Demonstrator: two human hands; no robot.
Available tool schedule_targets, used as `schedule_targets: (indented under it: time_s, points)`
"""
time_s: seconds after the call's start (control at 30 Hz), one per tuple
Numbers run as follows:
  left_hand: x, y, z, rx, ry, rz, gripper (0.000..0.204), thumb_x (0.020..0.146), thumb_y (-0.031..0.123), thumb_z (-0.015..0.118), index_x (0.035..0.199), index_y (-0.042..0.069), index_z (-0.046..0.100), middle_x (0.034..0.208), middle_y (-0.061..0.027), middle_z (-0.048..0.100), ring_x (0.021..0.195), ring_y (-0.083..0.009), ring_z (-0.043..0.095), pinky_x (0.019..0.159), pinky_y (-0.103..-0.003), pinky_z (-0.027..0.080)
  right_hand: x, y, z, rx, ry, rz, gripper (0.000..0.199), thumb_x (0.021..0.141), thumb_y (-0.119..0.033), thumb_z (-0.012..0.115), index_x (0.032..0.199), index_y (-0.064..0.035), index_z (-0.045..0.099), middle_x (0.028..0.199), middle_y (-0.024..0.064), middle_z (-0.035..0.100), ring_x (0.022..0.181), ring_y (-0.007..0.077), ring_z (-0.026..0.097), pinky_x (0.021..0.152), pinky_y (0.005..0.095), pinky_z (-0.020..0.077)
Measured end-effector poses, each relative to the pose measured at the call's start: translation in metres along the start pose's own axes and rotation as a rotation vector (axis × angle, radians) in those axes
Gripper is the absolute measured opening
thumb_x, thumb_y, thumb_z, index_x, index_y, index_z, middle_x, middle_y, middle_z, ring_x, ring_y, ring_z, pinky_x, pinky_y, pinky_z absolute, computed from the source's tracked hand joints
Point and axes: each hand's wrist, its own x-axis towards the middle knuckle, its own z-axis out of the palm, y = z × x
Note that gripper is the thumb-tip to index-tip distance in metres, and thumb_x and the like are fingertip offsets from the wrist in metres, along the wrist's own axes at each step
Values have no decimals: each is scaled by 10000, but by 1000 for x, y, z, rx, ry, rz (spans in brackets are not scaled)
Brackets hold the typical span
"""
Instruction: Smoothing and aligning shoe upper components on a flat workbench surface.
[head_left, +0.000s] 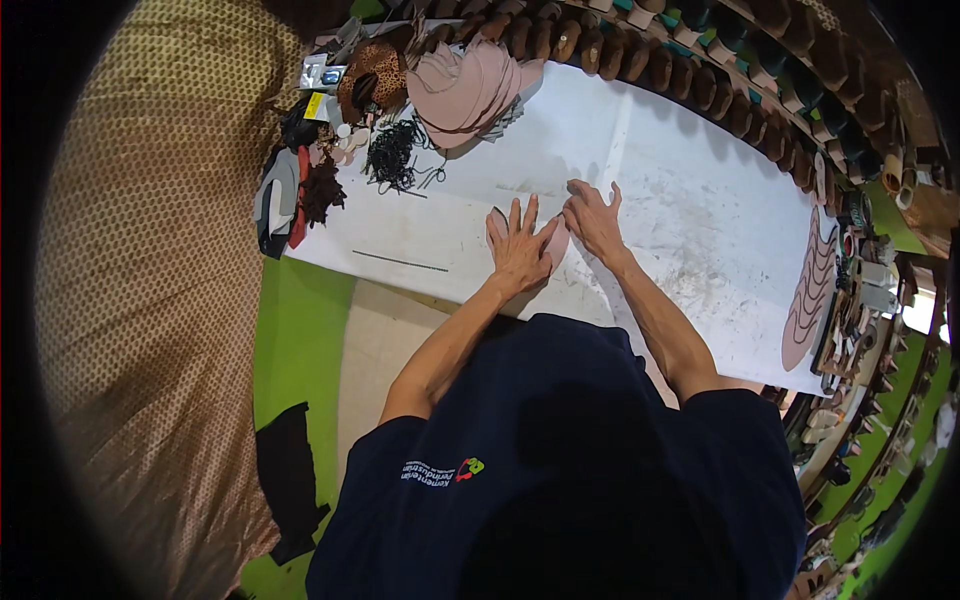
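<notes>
Head view, the only one. Two hands, both over one white table [725, 225]. Left hand [520, 258]: palm down, fingers spread wide and nearly straight, laid flat over pink material [559, 243] rather than gripping it. The pink shows on both sides of the hand; can't tell if that's one curved piece or two. It sits near the table's near edge, in front of the torso. Right hand [594, 222]: just beside it, fingers bent and partly apart, thumb side at the pink's upper right end; can't tell whether it pinches anything.

Counts: two thin black strips, longer one [400, 261] left of the left hand near the edge, shorter one [412, 194] farther in. One fanned pink stack [465, 90] at the far edge, layers too overlapped to count. One black cord tangle [390, 158] just below it. One dark brown bundle [322, 192] at the left corner, beside one red piece [300, 200]. One set of wavy pink pieces [808, 290] overlapping along the right edge; number unclear.

Room: widest bare stretch runs from the right hand to the wavy set, surface smudged. Another lies between hands and stack. Far edge bounded by a row of brown shoes [660, 70], too many to count. Near edge tight against the dark shirt [570, 370].
</notes>
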Motion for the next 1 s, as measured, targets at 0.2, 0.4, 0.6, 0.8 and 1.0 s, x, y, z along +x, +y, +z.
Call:
schedule_targets:
  time_s: [0.2, 0.4, 0.6, 0.8, 1.0]
  points:
    - [2, 0, -1, -11, -7, 17, 755, 799, 281, 666, 1545, 267, 553, 1776, -176, 147, 1617, -460, 112, 1185, -804, 5, -1, 2, 0, 3, 1, 12, 134, 979, -224, 654, 1008, -117, 729, 1423, 34, 595, 1303, 207, 581, 1188, 730, 187]
    - [2, 0, 3, -30, 9, 19, 747, 798, 291, 667, 1537, 264, 561, 1773, -184, 149, 1616, -463, 111, 1181, -810, 3, 5, -2, -9, 7, -64, 64, 150, 944, -235, 677, 990, -121, 763, 1350, 36, 636, 1297, 201, 584, 1189, 728, 190]
    - [-1, 0, 4, 14, 3, -4, 850, 838, 364, 716, 1633, 312, 418, 1772, -191, 126, 1607, -473, 119, 1132, -842, 98, 5, -7, -13, 28, -52, 141, 193, 925, -218, 689, 1068, -127, 782, 1291, 32, 664, 1284, 209, 586, 1186, 699, 220]
    - [-20, -6, 4, -154, 200, -103, 797, 911, 359, 699, 1645, 277, 398, 1770, -187, 135, 1605, -452, 127, 1147, -816, 94, -22, -13, -6, -27, 65, -16, 255, 977, -156, 648, 1212, -118, 738, 1317, 26, 656, 1298, 234, 566, 1194, 630, 268]
    - [-57, -34, 10, -72, 236, -201, 667, 959, 338, 653, 1591, 219, 476, 1775, -175, 127, 1619, -415, 118, 1151, -815, 93, -35, -17, 0, -102, -51, -97, 339, 1010, -134, 614, 1342, -132, 677, 1360, 1, 642, 1334, 255, 544, 1194, 657, 254]
